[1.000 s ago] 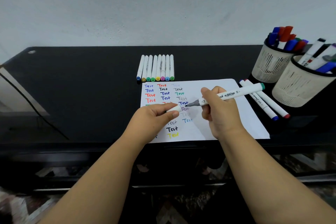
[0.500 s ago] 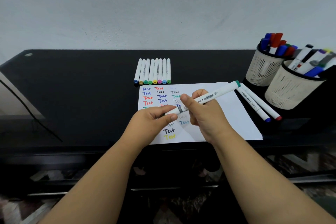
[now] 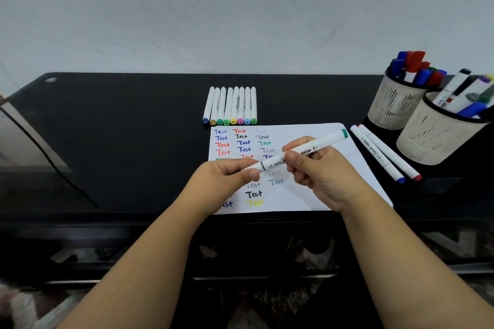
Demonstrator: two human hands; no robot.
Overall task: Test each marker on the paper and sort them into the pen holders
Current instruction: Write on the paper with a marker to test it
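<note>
Tabletop (image 3: 120, 141), black and glossy, carries everything shown. Paper (image 3: 315, 195) lies directly beneath the grip, covered in rows of the handwritten word "Test" in blue, red, black, green, grey and yellow. Two pale mesh pen holders (image 3: 395, 109) stand well to the right of and beyond the grip, both already holding markers. Eight white markers in a row (image 3: 231, 105) lie beyond the grip, just past the paper's far edge, their coloured end caps facing the person; the numbers on the caps are too small to read. Two loose markers (image 3: 385, 155), blue- and red-tipped, lie between the grip and the holders. Marker in hand (image 3: 302, 151), white with a green far end, is held above the paper: right hand (image 3: 318, 171) grasps the barrel, left hand (image 3: 227, 179) pinches the near end where the cap sits. Barrel print includes a barcode and arrow symbols; the lettering is not legible.

Risk, as judged: a half-seated cap could fall off in the holder and let the tip dry out; a hasty drop could put the marker in the wrong holder.
</note>
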